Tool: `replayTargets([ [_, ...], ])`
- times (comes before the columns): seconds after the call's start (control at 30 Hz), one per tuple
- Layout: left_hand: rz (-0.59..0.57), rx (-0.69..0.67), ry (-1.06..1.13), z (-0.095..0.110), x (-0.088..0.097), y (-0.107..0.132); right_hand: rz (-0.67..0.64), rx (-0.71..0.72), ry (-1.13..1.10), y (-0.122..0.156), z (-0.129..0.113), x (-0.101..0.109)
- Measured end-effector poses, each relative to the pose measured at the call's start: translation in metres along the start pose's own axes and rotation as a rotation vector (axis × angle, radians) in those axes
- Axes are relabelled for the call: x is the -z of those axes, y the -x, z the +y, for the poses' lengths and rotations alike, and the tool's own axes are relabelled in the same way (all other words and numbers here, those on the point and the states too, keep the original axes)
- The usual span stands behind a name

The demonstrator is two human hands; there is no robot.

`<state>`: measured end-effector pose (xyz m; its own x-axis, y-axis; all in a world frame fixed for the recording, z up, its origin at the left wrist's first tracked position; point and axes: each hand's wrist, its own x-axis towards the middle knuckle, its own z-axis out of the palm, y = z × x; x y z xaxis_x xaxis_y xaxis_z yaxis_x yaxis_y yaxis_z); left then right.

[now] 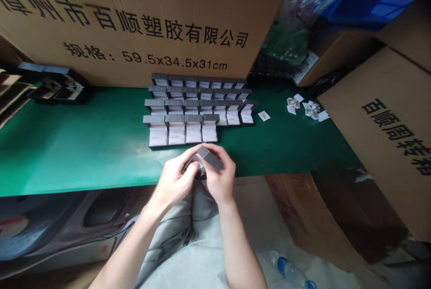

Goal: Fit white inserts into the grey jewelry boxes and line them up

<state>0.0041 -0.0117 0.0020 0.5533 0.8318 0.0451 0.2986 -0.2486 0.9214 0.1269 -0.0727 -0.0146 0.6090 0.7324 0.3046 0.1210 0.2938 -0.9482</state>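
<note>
Both of my hands are closed around one small dark grey jewelry box [211, 159], held just over the table's front edge. My left hand [177, 176] grips its left side, with the thumb at the pale inside of the partly opened lid. On the other side, my right hand [220, 174] wraps the box with its thumb near the opening. Just beyond them, several rows of like boxes [176, 132] stand with lids raised, showing white linings. Whether anything lies inside the held box is hidden by my fingers.
Small white cards [264, 116] and a loose pile of white pieces [311, 110] lie on the green table [111, 145] at the right. Large cartons [134, 19] stand behind and at right. Dark boxes [57, 83] sit far left. A plastic bottle [291, 270] lies on the floor.
</note>
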Motion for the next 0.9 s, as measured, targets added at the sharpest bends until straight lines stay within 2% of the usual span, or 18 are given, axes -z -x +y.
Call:
replayTargets([
  [0.23, 0.010, -0.032, -0.017, -0.0005, -0.0014, 0.0003, -0.006, -0.005, -0.001, 0.0001, 0.0006, 0.0001],
  [0.53, 0.017, 0.003, 0.011, -0.0028, -0.0011, 0.0018, -0.007, -0.001, 0.016, 0.0004, -0.0002, -0.0003],
  [0.9, -0.004, 0.065, 0.073, 0.0061, 0.0009, -0.0001, -0.002, -0.007, 0.013, 0.0006, 0.0002, 0.0002],
])
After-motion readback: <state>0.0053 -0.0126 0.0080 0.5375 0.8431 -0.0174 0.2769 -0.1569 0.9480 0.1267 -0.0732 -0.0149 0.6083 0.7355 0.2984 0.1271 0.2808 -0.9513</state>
